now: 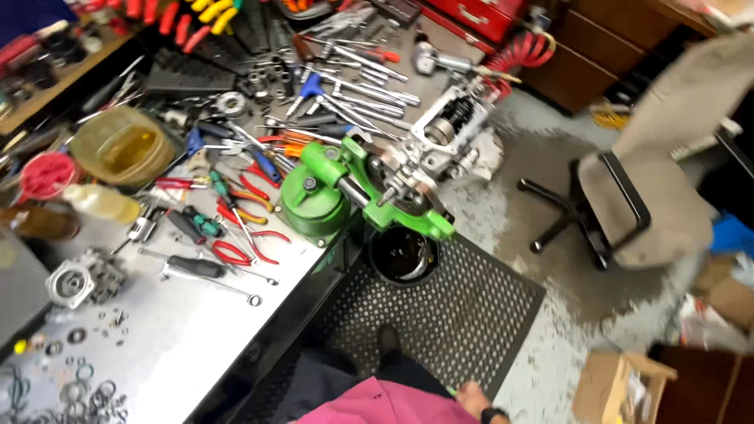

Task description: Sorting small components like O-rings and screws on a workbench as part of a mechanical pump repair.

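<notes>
At the bottom edge of the view, the person's right hand (473,395) hangs low beside a pink sleeve (377,404), with a dark watch band at the wrist; something thin and green seems to poke out by its fingers, but whether that grip is closed on it cannot be told, as the hand is small and cut off. No left hand shows. Nearest to the hand lies a black perforated floor mat (463,314), with a dark shoe tip on it. At the mat's far edge stands a round black bucket (404,256), right under a green vise (345,192) fixed to the edge of the metal surface (181,330). A grey metal gear housing (444,137) is clamped in the vise. Red-handled pliers (243,251), screwdrivers and wrenches lie scattered across the surface, with small rings near its close corner. Well apart to the right stands an office chair (644,188) on the stained concrete floor.
</notes>
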